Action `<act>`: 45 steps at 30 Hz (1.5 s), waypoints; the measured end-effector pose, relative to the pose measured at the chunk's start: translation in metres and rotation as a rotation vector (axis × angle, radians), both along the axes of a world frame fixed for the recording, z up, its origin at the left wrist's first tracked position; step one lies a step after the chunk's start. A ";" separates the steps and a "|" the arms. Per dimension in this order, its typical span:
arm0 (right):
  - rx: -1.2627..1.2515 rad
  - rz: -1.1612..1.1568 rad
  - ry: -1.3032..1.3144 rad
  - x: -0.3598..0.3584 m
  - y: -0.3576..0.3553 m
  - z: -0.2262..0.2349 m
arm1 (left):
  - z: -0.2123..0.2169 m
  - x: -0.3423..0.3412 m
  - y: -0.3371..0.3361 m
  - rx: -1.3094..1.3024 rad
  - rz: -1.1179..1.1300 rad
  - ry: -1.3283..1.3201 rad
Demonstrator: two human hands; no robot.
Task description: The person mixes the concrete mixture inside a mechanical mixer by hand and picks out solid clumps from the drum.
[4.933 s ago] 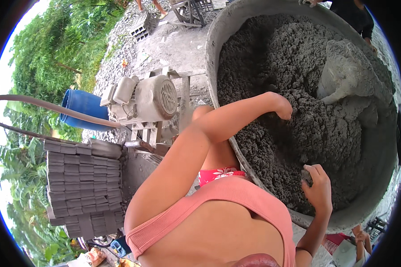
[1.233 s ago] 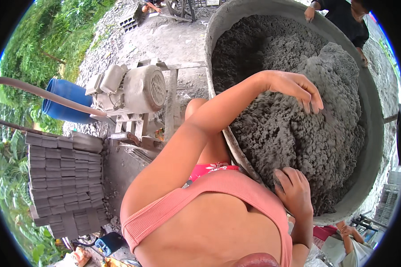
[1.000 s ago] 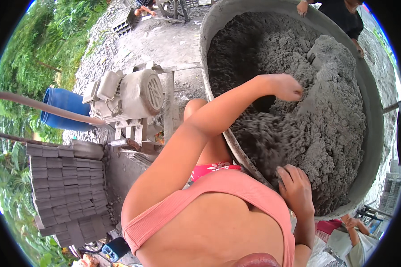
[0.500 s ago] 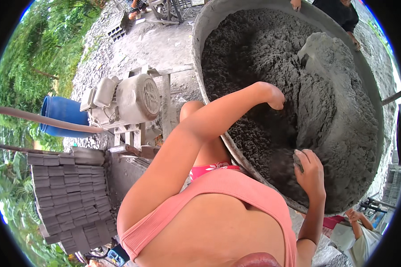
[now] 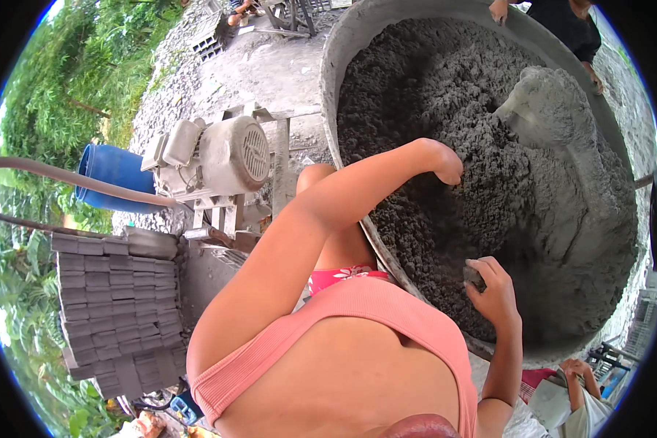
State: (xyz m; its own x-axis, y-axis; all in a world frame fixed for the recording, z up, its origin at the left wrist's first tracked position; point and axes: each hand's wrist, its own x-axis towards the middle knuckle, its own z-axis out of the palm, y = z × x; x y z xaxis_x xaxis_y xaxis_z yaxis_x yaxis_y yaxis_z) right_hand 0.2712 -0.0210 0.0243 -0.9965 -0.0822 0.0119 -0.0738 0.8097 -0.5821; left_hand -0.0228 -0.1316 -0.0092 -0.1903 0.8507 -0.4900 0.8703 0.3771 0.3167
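Observation:
A wide round metal basin point(image 5: 331, 95) holds dark, crumbly, damp-looking grey mix point(image 5: 445, 80). Paler grey powder point(image 5: 562, 120) is heaped toward its right side. My left hand point(image 5: 447, 162) is bent down at the wrist over the middle of the mix, its fingers hidden beneath it. Nearer the basin's front rim, my right hand point(image 5: 495, 286) curls its fingers and thumb around a small grey lump point(image 5: 474, 277). Whether that lump is stone or clumped mix I cannot make out.
Left of the basin stands a dusty electric motor point(image 5: 233, 155) on a frame, with a blue barrel point(image 5: 117, 179) behind. Grey blocks point(image 5: 120, 306) are stacked at the lower left. Another person's hand point(image 5: 498, 10) rests on the far rim; someone else point(image 5: 580, 387) is at the lower right.
My right hand has shifted left over the mix with the grey lump. My left hand stays in nearly the same place. The pale powder has spread, and the whole view has moved slightly.

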 end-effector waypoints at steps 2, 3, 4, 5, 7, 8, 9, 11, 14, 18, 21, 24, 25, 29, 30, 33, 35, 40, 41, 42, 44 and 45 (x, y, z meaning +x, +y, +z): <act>-0.030 0.014 -0.007 -0.003 -0.001 -0.003 | -0.005 -0.002 0.000 0.011 -0.018 0.005; -0.055 0.031 -0.015 -0.004 -0.002 -0.006 | -0.007 -0.004 0.000 0.027 -0.034 0.010; -0.056 0.029 -0.018 -0.004 -0.003 -0.008 | -0.007 -0.004 0.001 0.026 -0.036 0.006; -0.055 0.055 -0.009 -0.004 -0.004 -0.012 | -0.007 -0.004 0.002 0.003 -0.025 0.003; -0.053 0.082 -0.003 -0.004 -0.007 -0.013 | -0.004 -0.004 0.002 -0.019 -0.014 -0.003; -0.050 0.085 -0.026 -0.004 -0.010 -0.012 | -0.002 -0.003 0.001 -0.031 -0.008 0.001; -0.048 0.088 -0.049 -0.004 -0.012 -0.012 | 0.000 -0.003 0.001 -0.042 -0.002 0.006; -0.052 0.107 -0.048 -0.006 -0.015 -0.012 | 0.006 -0.003 -0.001 -0.048 0.025 0.000; -0.059 0.117 -0.046 -0.007 -0.018 -0.011 | 0.011 -0.002 -0.003 -0.043 0.055 -0.010; -0.060 0.109 -0.047 -0.007 -0.018 -0.011 | 0.010 -0.003 -0.002 -0.052 0.052 -0.015; -0.046 0.112 -0.030 -0.009 -0.018 -0.013 | 0.005 -0.007 0.002 -0.133 0.022 -0.039; -0.050 0.102 -0.029 -0.007 -0.016 -0.013 | 0.005 -0.001 0.001 -0.048 0.038 -0.011; -0.050 0.105 -0.029 -0.007 -0.016 -0.013 | 0.006 -0.001 0.000 -0.048 0.041 -0.011; -0.039 0.105 -0.030 -0.006 -0.016 -0.010 | 0.012 0.001 0.000 -0.050 0.049 -0.020; -0.031 0.105 -0.030 -0.006 -0.016 -0.009 | 0.014 0.002 -0.001 -0.061 0.055 -0.022; -0.018 0.118 -0.007 -0.006 -0.016 -0.009 | 0.014 -0.001 0.002 -0.137 0.049 -0.038; -0.013 0.116 -0.018 -0.005 -0.017 -0.008 | 0.015 -0.001 0.002 -0.142 0.038 -0.036; -0.004 0.111 -0.026 -0.004 -0.016 -0.007 | 0.015 -0.002 0.003 -0.167 0.019 -0.035; -0.003 0.111 -0.031 -0.003 -0.016 -0.007 | 0.013 -0.003 0.003 -0.162 0.023 -0.042; -0.002 0.111 -0.036 -0.003 -0.016 -0.007 | 0.012 -0.003 0.004 -0.158 0.028 -0.048; 0.003 0.109 -0.035 -0.002 -0.016 -0.007 | 0.009 -0.003 0.004 -0.149 0.029 -0.045; 0.009 0.107 -0.034 -0.002 -0.016 -0.006 | 0.008 -0.003 0.004 -0.139 0.030 -0.041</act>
